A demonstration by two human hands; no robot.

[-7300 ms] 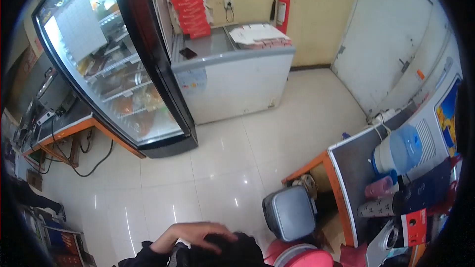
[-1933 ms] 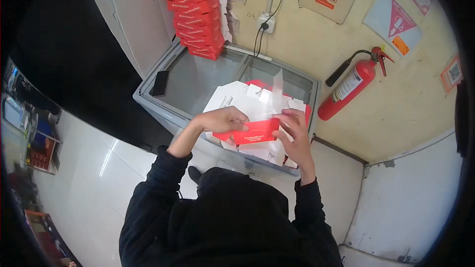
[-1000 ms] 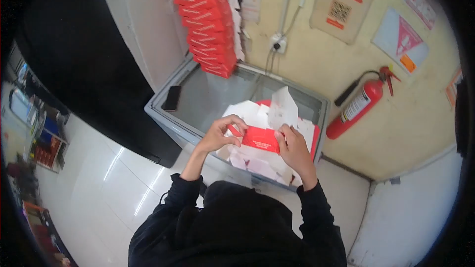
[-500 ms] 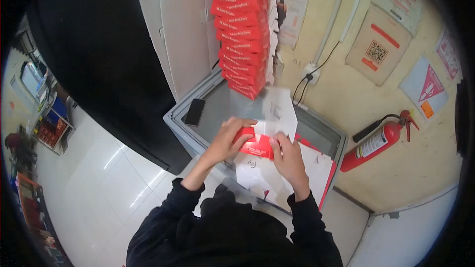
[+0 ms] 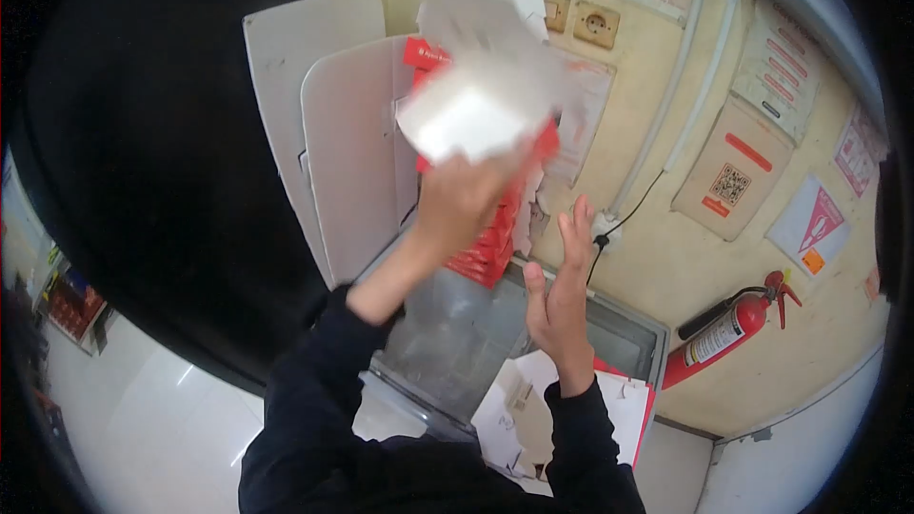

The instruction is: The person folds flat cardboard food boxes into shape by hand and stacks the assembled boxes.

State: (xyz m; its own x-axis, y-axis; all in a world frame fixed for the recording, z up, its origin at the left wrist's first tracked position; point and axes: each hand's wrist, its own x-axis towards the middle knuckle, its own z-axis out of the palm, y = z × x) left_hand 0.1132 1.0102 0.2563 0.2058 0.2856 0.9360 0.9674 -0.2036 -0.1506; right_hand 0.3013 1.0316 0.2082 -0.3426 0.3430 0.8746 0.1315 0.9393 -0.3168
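My left hand (image 5: 464, 205) is closed on the near edge of a folded red and white box (image 5: 476, 109), blurred by motion, with its white inside facing up. That box is held in front of the tall stack of red boxes (image 5: 490, 247), hiding much of it. To the right, my right hand (image 5: 562, 300) is raised with fingers stretched out and nothing in it. Below it, flat white and red box sheets (image 5: 519, 414) lie on the right part of the grey chest freezer (image 5: 657, 343).
A red fire extinguisher (image 5: 728, 328) is beside the freezer at the right. White panels (image 5: 357, 152) stand upright left of the stack, next to a large black surface (image 5: 171, 162). A cable hangs from a wall socket (image 5: 605, 227).
My left hand has carried the box up and forward to the stack. My right hand has let go of the box and opened. The view has shifted towards the wall.
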